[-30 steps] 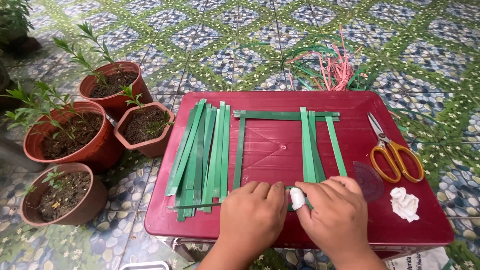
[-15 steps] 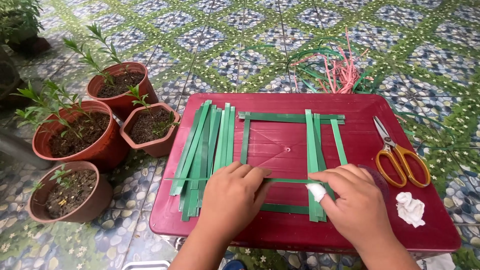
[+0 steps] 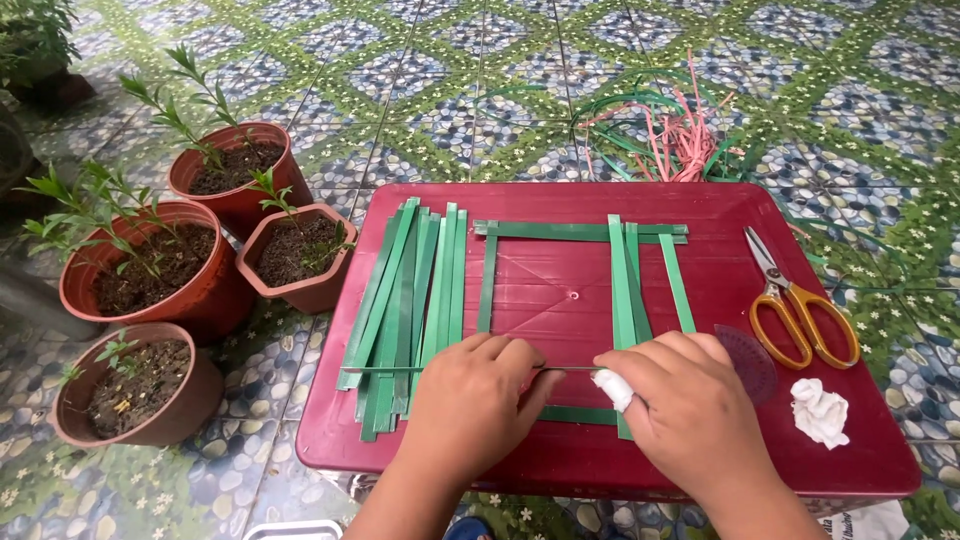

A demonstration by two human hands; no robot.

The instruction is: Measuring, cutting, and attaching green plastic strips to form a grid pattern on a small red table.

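On the red table [image 3: 850, 440], at six o'clock, left hand [image 3: 470, 405] presses green strips [image 3: 575, 412] flat; right hand [image 3: 690, 415] pinches a white wad [image 3: 613, 390]. Rub gently.

On the bench [image 3: 720, 210], a bundle of strips [image 3: 405, 300] lies left, a frame of strips [image 3: 585, 232] sits in the middle, and scissors [image 3: 795, 300] lie right with a crumpled tissue [image 3: 820, 410] nearer. Both hands rest at the near edge. Four plant pots [image 3: 210, 265] stand on the floor to the left; loose strips [image 3: 660, 130] lie beyond the far edge
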